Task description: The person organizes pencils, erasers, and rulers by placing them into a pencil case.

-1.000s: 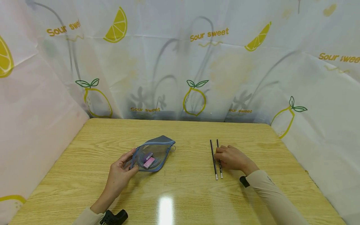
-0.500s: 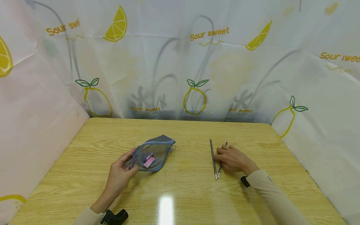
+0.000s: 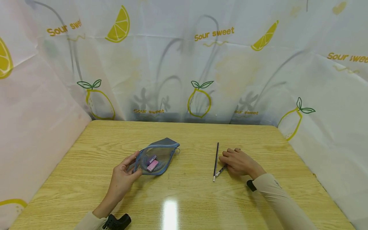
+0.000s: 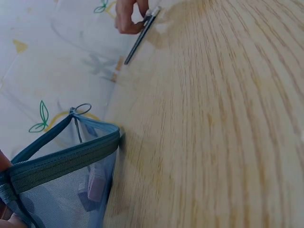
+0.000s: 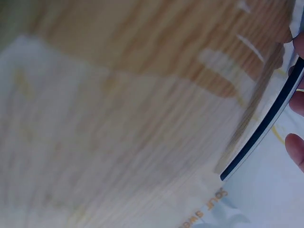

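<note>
1. Work area: a wood-grain table stands before a white lemon-print backdrop.
2. Left hand: thumb and fingers pinch the near-left edge of a mesh pouch. The pouch extends rightward from these fingertips; its mouth gapes in the left wrist view.
3. Pouch contents: a pink block and a purple block lie inside, to the right of the left fingertips.
4. Right hand: fingers are curled down closely over a slanted pencil, gripping it partway along. Exact fingertip contact is partly hidden.
5. Loose pencil: lies on the table just left of the right fingertips. The slanted pencil's pale end points below-left of the fingers, near the loose one; contact cannot be confirmed.
6. Caution: the slanted pencil could pivot or slip, caused by a grip off its balance point.
7. Caution: the loose pencil could roll, caused by a knock from the slanted pencil's end.
8. Caution: the pouch mouth could sag, caused by the left pinch relaxing, since no other hand supports it.
</note>
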Motion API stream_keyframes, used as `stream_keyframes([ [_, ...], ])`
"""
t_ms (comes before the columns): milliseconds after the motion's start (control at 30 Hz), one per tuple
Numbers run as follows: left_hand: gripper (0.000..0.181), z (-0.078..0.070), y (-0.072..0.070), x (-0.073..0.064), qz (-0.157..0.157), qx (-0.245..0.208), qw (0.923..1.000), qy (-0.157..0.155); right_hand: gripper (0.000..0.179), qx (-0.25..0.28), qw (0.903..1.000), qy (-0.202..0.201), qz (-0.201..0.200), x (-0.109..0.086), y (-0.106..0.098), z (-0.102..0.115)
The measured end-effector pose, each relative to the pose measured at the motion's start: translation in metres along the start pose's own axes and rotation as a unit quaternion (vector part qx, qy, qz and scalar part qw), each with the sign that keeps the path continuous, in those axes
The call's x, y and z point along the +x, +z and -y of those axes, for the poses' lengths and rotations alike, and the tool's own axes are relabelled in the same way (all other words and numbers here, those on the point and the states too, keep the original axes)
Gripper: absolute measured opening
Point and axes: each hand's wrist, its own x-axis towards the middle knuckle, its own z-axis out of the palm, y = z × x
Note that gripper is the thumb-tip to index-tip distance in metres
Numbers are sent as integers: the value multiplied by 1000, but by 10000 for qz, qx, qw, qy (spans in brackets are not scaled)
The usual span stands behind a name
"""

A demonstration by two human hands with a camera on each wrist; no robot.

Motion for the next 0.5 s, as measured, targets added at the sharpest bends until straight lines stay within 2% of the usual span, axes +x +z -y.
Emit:
stream_keyframes([
  [300, 62, 0, 0, 0, 3, 90, 10000, -8, 16, 119, 9998, -58, -176, -1, 0, 0],
  [500, 62, 0, 0, 0, 5, 83, 10000, -31, 19, 162, 9997, -55, -145, -2, -2, 0],
])
